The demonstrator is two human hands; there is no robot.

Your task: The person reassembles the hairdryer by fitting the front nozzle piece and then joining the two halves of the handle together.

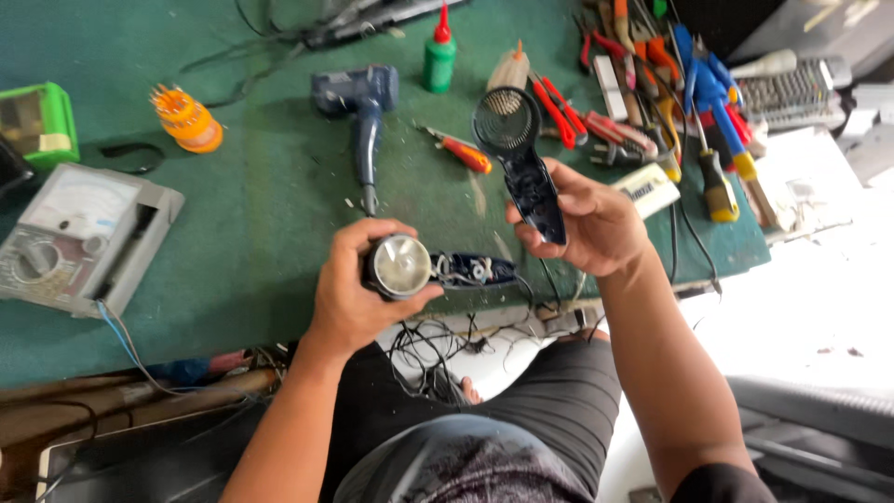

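My left hand grips an opened hair dryer body by its round silver barrel end, with wires and small parts showing inside its dark handle half. My right hand holds the detached dark shell half, whose round mesh grille end points away from me. Both hands hover above the near edge of the green mat, about a hand's width apart.
A second dark blue hair dryer, a red-handled screwdriver, a green glue bottle, an analog multimeter, an orange bit holder and a heap of several pliers and screwdrivers lie on the mat. Tangled wires hang below the edge.
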